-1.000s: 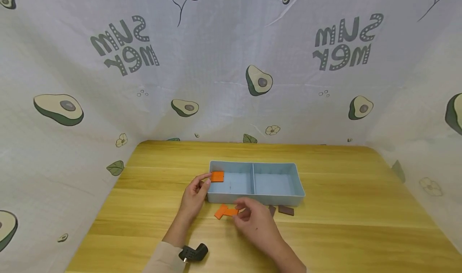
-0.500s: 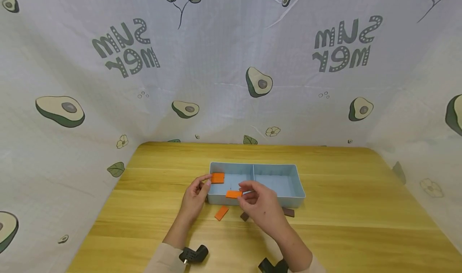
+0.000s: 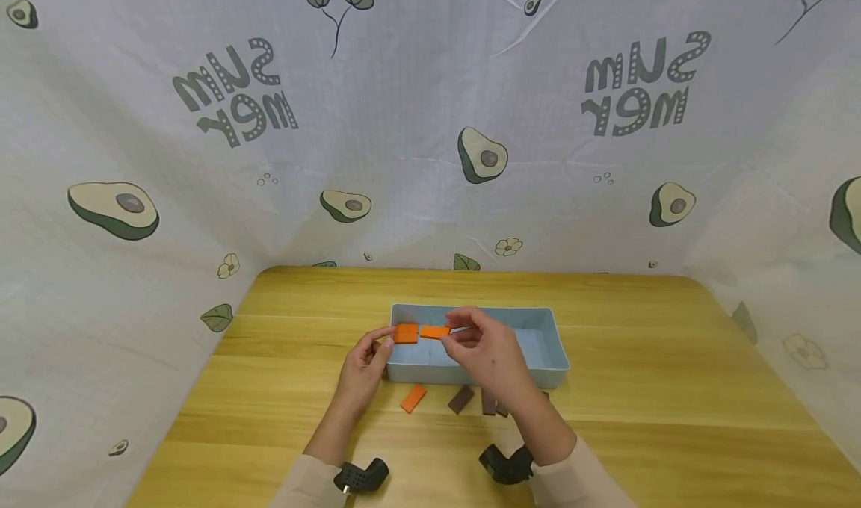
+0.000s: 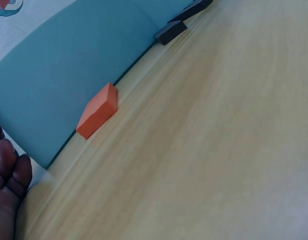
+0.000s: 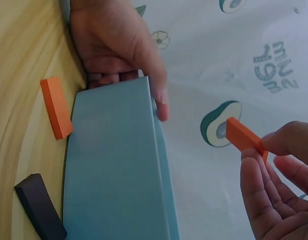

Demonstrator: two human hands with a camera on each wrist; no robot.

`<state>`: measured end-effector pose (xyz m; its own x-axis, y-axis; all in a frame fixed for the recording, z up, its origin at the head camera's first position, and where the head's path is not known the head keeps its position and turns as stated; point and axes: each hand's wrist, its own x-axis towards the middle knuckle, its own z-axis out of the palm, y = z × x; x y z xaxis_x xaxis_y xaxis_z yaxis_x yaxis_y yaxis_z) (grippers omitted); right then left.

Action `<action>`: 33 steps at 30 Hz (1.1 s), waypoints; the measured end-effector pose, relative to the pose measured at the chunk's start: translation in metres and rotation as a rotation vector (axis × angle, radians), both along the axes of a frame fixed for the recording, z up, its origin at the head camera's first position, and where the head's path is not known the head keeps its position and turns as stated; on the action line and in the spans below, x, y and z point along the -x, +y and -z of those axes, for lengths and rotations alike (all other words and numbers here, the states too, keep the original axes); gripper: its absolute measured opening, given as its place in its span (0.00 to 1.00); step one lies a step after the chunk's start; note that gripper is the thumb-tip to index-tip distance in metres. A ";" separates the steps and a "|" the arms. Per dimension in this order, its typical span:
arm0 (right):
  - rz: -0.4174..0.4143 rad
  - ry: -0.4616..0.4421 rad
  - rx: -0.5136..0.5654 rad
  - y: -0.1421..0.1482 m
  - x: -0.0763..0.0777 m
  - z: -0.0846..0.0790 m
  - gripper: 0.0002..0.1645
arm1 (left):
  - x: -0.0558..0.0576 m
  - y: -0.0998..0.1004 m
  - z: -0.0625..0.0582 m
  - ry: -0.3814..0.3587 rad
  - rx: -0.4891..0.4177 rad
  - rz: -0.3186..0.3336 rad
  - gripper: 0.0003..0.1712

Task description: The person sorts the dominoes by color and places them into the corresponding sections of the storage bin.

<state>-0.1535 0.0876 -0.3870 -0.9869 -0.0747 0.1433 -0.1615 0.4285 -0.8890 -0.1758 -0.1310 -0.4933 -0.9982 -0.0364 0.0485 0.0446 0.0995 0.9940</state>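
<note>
In the head view my right hand (image 3: 489, 349) is above the left compartment of a divided light-blue box (image 3: 430, 374). Thumb and fingertips pinch a flat orange block (image 3: 433, 332), which the right wrist view shows raised above the rim. My left hand (image 3: 362, 370) grips the box's left end, one finger hooked over the rim (image 5: 162, 107). Close to that finger, a squarish orange piece (image 3: 406, 334) lies inside the compartment; whether it is one block or more, I cannot tell. Another orange block (image 4: 97, 112) lies on the table before the box.
Several dark brown blocks (image 3: 461, 400) lie on the wooden table (image 3: 303, 314) along the box's front side, some partly hidden by my right forearm. A patterned white cloth (image 3: 417, 119) hangs behind and beside the table.
My right hand has lifted an orange block from the table in front and carried it forward over the left compartment. The left hand stays at the box's left end.
</note>
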 end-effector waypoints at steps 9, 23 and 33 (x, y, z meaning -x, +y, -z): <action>-0.003 0.015 -0.011 -0.013 0.020 0.010 0.18 | 0.001 -0.001 0.001 0.017 0.031 -0.001 0.17; -0.086 -0.054 -0.161 -0.035 0.050 0.037 0.17 | 0.004 -0.002 0.002 0.044 0.008 0.008 0.15; -0.236 -0.114 -0.318 -0.046 0.063 0.042 0.13 | 0.004 -0.002 0.003 0.060 -0.012 0.014 0.15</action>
